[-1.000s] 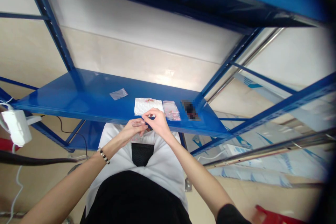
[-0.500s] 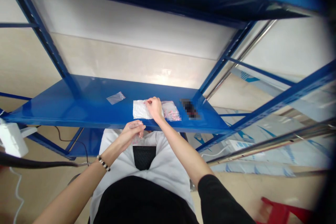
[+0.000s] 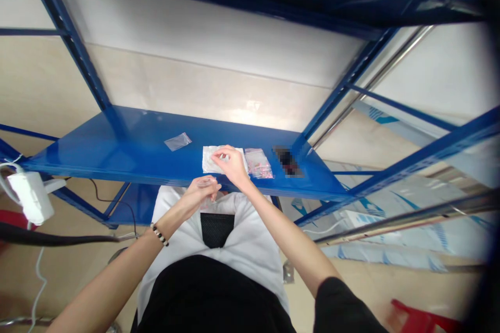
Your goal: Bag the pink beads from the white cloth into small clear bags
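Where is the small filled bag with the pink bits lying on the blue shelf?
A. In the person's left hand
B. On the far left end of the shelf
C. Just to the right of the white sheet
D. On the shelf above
C: the filled bag lies flat on the blue shelf, right beside the white sheet that the right hand is touching.

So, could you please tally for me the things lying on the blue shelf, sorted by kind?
Clear bags: 2, an empty bag and a bag of pink bits
White sheet: 1, under the right hand
Blurred dark thing: 1
Total: 4 on the shelf
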`<state>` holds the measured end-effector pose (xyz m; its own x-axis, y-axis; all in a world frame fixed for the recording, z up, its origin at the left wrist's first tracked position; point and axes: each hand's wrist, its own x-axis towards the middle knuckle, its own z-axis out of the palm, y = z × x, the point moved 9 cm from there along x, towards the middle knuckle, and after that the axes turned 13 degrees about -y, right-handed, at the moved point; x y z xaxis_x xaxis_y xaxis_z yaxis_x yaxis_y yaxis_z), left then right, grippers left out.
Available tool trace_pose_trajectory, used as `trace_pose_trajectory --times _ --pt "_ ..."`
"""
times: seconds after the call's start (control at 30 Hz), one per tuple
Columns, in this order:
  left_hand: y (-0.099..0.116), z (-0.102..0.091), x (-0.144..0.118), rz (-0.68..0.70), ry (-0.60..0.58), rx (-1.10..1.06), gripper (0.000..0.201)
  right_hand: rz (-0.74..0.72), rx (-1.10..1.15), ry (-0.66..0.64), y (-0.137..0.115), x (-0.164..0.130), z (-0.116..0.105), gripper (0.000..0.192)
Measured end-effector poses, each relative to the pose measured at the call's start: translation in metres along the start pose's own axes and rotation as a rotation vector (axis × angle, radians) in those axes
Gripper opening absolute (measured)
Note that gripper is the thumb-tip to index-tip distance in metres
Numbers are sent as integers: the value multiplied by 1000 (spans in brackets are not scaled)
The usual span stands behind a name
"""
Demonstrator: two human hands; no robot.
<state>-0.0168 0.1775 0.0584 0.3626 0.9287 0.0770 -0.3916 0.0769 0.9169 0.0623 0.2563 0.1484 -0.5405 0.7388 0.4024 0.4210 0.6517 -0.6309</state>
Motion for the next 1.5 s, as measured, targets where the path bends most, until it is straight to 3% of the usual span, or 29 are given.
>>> trace_pose_trajectory --times 0.1,0.23,0.4,0.6,0.67,0.87,1.07,1.17,1.33,1.5 --pt "2 1 1 4 -20 76 26 -97 132 -189 -36 -28 7 9" --pt "2 5 0 11 -45 127 24 -76 155 -283 -44 -51 9 8" --pt "-1 6 0 0 -64 147 27 -78 199 -261 -17 -33 10 13" --pt "-2 3 0 0 -41 112 29 105 7 15 47 24 -7 11" --pt "-2 4 -1 -8 -47 107 29 144 -119 46 59 36 -6 13" --pt "1 4 1 2 -51 108 28 154 -417 3 67 45 9 13" --pt "0 3 2 14 -56 94 27 166 -493 -40 72 44 15 11" --pt "-1 2 2 8 -65 101 27 121 -438 -30 59 46 12 10" --pt "0 -2 2 8 -39 112 26 -9 -111 43 9 24 -4 6" --pt "-1 -1 2 2 -53 152 27 -95 112 -132 -33 -26 6 10"
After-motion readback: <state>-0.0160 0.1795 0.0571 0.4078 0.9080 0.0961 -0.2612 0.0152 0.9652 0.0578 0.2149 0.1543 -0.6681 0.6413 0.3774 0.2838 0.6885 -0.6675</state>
